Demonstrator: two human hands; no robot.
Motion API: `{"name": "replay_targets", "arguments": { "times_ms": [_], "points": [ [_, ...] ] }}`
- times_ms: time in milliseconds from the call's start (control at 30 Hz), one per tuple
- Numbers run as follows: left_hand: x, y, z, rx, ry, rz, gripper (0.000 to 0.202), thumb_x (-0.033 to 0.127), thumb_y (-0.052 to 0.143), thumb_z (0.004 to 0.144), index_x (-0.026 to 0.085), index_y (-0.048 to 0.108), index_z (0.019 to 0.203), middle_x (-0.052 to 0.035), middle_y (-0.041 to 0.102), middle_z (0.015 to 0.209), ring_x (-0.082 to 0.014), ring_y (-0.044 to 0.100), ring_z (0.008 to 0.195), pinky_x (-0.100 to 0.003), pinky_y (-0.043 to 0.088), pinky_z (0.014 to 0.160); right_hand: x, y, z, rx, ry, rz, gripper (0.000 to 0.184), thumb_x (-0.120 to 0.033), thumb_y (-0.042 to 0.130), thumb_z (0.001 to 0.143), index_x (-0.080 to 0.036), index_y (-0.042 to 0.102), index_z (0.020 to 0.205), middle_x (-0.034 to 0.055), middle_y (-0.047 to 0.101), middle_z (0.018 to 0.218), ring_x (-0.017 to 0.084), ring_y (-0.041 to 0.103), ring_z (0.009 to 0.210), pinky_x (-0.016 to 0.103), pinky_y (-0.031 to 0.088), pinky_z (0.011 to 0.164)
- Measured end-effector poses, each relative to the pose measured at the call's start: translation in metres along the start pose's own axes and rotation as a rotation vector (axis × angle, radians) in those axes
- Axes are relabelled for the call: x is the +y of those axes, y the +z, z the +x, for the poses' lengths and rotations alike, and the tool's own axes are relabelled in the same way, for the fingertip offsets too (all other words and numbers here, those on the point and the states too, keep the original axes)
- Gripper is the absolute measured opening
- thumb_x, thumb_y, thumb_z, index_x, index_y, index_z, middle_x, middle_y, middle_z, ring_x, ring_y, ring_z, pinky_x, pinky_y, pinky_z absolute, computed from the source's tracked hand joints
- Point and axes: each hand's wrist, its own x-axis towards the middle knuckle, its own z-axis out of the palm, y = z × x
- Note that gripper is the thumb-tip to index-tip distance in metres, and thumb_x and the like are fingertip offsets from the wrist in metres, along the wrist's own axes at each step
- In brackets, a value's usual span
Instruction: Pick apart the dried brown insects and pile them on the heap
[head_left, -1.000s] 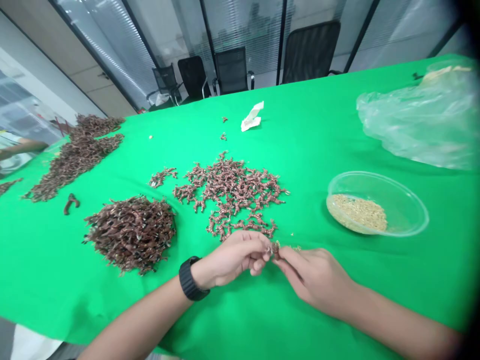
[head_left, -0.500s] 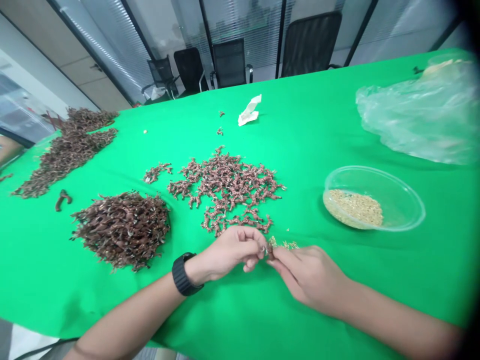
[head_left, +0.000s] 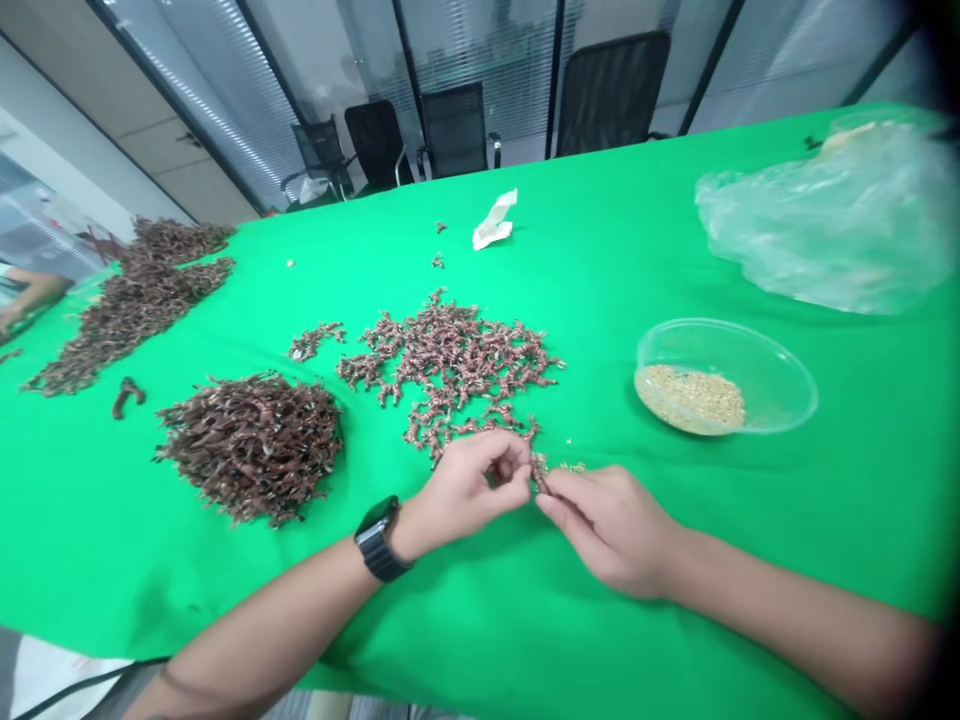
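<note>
Pinch grip noted at both hands: your left hand point(head_left: 469, 490) and right hand point(head_left: 607, 530) meet just above the near part of the surface point(head_left: 112, 520), fingers closed in, each hand working a small brown dried plant piece point(head_left: 538, 473) between them. That piece stands between your fingertips, partly hidden, so the exact contact points cannot be confirmed. Pale golden bits point(head_left: 574, 467) lie on the surface just beside your right hand. A black wristwatch point(head_left: 381, 540) is on your left wrist. Directly ahead of your hands, a loose spread of brown pieces point(head_left: 450, 375) nearly reaches your left fingers, with a small separate cluster point(head_left: 311, 342) beyond its left side. A dense heap of darker pieces point(head_left: 251, 450) sits to the left of your left hand, and long drifts of similar material point(head_left: 127, 320) lie farther left. To the right, a clear plastic bowl point(head_left: 780, 385) holds pale grains point(head_left: 690, 398). A crumpled clear plastic bag point(head_left: 817, 225) lies beyond it, and a scrap of white paper point(head_left: 493, 220) lies near the far edge. Another person's forearm point(head_left: 30, 295) shows at the far left, apart from your own.
</note>
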Motion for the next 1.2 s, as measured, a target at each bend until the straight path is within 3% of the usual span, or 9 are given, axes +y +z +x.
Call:
{"name": "replay_targets", "arguments": {
  "times_ms": [167, 267, 367, 500, 667, 833, 967, 1200],
  "points": [
    [0.001, -0.004, 0.000, -0.007, 0.205, 0.233, 0.003, 0.016, 0.059, 0.093, 0.017, 0.060, 0.090, -0.0014, 0.062, 0.082, -0.0099, 0.055, 0.070, -0.020, 0.045, 0.066, -0.004, -0.005, 0.006, -0.002, 0.089, 0.204, 0.033, -0.027, 0.043, 0.103, -0.022, 0.038, 0.070, -0.0064, 0.039, 0.055, 0.009, 0.036, 0.047, 0.028, 0.025, 0.053],
    [0.004, -0.005, -0.002, -0.016, 0.233, 0.309, 0.006, 0.016, 0.056, 0.094, 0.018, 0.062, 0.093, -0.0019, 0.062, 0.084, -0.0107, 0.055, 0.070, -0.021, 0.045, 0.067, -0.005, -0.006, 0.008, 0.001, 0.133, 0.241, 0.035, -0.028, 0.043, 0.102, -0.022, 0.035, 0.069, -0.0068, 0.035, 0.053, 0.009, 0.034, 0.047, 0.028, 0.023, 0.052],
    [0.008, -0.006, -0.002, 0.012, 0.098, 0.242, 0.009, 0.023, 0.058, 0.095, 0.018, 0.063, 0.089, -0.0019, 0.062, 0.080, -0.0113, 0.055, 0.070, -0.022, 0.045, 0.067, -0.006, -0.005, 0.008, 0.018, 0.169, 0.250, 0.034, -0.030, 0.043, 0.101, -0.022, 0.037, 0.069, -0.0067, 0.037, 0.053, 0.009, 0.035, 0.047, 0.027, 0.022, 0.052],
    [0.010, -0.005, 0.002, 0.044, -0.187, -0.175, 0.020, 0.035, 0.065, 0.093, 0.017, 0.061, 0.086, 0.0002, 0.058, 0.073, -0.0090, 0.051, 0.060, -0.020, 0.042, 0.057, -0.009, -0.003, 0.008, 0.059, 0.207, 0.227, 0.030, -0.030, 0.049, 0.099, -0.021, 0.042, 0.071, -0.0069, 0.041, 0.053, 0.008, 0.036, 0.046, 0.026, 0.023, 0.051],
    [0.012, -0.003, 0.008, -0.039, -0.435, -0.561, 0.028, 0.039, 0.072, 0.086, 0.015, 0.058, 0.082, 0.0021, 0.058, 0.068, -0.0048, 0.044, 0.044, -0.019, 0.036, 0.041, -0.007, 0.000, 0.007, 0.100, 0.195, 0.202, 0.027, -0.028, 0.053, 0.097, -0.020, 0.047, 0.072, -0.0069, 0.044, 0.053, 0.008, 0.038, 0.046, 0.024, 0.025, 0.052],
    [0.014, -0.004, 0.010, -0.040, -0.539, -0.771, 0.019, 0.029, 0.070, 0.086, 0.014, 0.059, 0.082, 0.0023, 0.058, 0.069, -0.0034, 0.042, 0.044, -0.017, 0.035, 0.040, -0.005, 0.001, 0.006, 0.114, 0.194, 0.195, 0.028, -0.029, 0.052, 0.099, -0.019, 0.049, 0.073, -0.0061, 0.047, 0.055, 0.008, 0.040, 0.048, 0.024, 0.026, 0.053],
    [0.016, -0.004, 0.010, -0.060, -0.578, -0.805, 0.018, 0.028, 0.070, 0.085, 0.014, 0.060, 0.081, 0.0006, 0.060, 0.072, -0.0036, 0.043, 0.044, -0.017, 0.033, 0.038, -0.005, 0.002, 0.006, 0.107, 0.177, 0.154, 0.027, -0.029, 0.052, 0.099, -0.019, 0.051, 0.075, -0.0055, 0.050, 0.055, 0.008, 0.041, 0.047, 0.025, 0.026, 0.053],
    [0.017, -0.008, 0.010, -0.098, -0.673, -0.841, 0.019, 0.027, 0.068, 0.085, 0.012, 0.061, 0.076, -0.0001, 0.056, 0.071, -0.0023, 0.039, 0.046, -0.016, 0.028, 0.040, -0.003, 0.003, 0.004, 0.114, 0.047, -0.116, 0.024, -0.028, 0.049, 0.102, -0.017, 0.058, 0.082, 0.0008, 0.063, 0.064, 0.012, 0.053, 0.054, 0.029, 0.027, 0.056]
  ]
}}
